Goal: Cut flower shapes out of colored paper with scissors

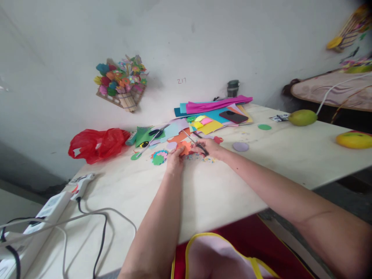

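Near the middle of the table, my left hand (174,159) pinches an orange paper flower (185,147) with scalloped edges. Close beside it, my right hand (209,148) is closed round a pair of scissors (200,146), whose blades point up and to the left. Tiny paper scraps (200,157) are scattered under both hands. Left of my left hand lies a small pile of cut paper flowers, a green flower (158,159) on top. A red paper flower (217,140) rests just beyond my right hand. A lilac paper circle (240,147) lies to its right.
Coloured sheets (213,126) with a phone (233,116) on them lie at the back. A red plastic bag (97,145) sits at left. A glue gun (83,186), power strip (48,213) and cables occupy the left edge. A green mango (302,117) lies at right.
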Motion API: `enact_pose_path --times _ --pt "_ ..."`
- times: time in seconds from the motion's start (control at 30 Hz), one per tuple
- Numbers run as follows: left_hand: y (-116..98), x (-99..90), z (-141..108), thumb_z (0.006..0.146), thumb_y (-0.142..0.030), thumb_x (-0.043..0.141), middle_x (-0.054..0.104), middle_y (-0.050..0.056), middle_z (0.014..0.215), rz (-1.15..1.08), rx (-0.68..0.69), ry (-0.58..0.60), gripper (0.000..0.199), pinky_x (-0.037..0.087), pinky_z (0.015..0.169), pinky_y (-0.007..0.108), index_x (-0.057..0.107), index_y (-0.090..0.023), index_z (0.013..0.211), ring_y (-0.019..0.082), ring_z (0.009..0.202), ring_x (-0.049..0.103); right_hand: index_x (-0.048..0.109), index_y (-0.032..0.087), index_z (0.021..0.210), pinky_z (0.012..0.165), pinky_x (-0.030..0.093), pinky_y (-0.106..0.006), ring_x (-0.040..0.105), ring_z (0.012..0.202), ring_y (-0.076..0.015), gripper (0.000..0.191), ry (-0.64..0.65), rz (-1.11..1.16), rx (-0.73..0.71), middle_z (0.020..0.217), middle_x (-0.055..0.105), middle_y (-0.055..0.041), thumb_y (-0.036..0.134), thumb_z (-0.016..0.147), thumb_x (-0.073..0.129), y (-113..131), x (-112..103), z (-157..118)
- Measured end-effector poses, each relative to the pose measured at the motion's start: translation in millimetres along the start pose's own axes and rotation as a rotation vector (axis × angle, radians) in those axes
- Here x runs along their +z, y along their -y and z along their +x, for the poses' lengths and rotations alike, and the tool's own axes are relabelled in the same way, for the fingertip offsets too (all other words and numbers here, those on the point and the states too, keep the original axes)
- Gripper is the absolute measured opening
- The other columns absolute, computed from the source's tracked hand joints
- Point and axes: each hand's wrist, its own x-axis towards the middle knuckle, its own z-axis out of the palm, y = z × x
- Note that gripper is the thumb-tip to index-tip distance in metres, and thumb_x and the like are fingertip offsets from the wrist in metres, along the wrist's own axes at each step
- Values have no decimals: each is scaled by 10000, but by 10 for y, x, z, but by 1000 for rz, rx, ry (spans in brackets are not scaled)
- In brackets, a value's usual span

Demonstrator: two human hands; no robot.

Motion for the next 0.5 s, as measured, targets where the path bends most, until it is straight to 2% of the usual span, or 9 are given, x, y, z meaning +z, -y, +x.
enact_pose_path --times 0.1,0.17,0.3,0.5 --pt "-6 -20 -23 538 -132 823 698 47 647 68 -25 78 198 536 592 276 677 -128 672 148 552 635 593 155 811 384 377 -180 505 416 -74 358 19 0 -70 553 604 36 228 609 880 -12 -110 28" --pt "-6 -24 -48 520 -145 833 703 59 651 119 -49 149 208 517 576 274 698 -115 676 149 545 626 601 155 840 421 398 -182 527 444 -76 385 -2 11 -94 577 604 47 220 587 883 -21 -155 49" --pt "-5 -21 -98 484 -173 841 710 70 648 219 -73 271 218 497 588 268 722 -113 655 152 561 629 598 161 860 506 432 -195 555 510 -88 388 42 59 -114 587 579 74 193 567 851 -18 -165 61" --pt "4 -29 -96 448 -191 844 688 63 582 333 -108 330 209 450 558 251 717 -118 598 137 517 594 612 168 827 505 370 -203 504 535 -96 290 89 -13 -202 601 557 67 124 565 729 -41 -172 75"
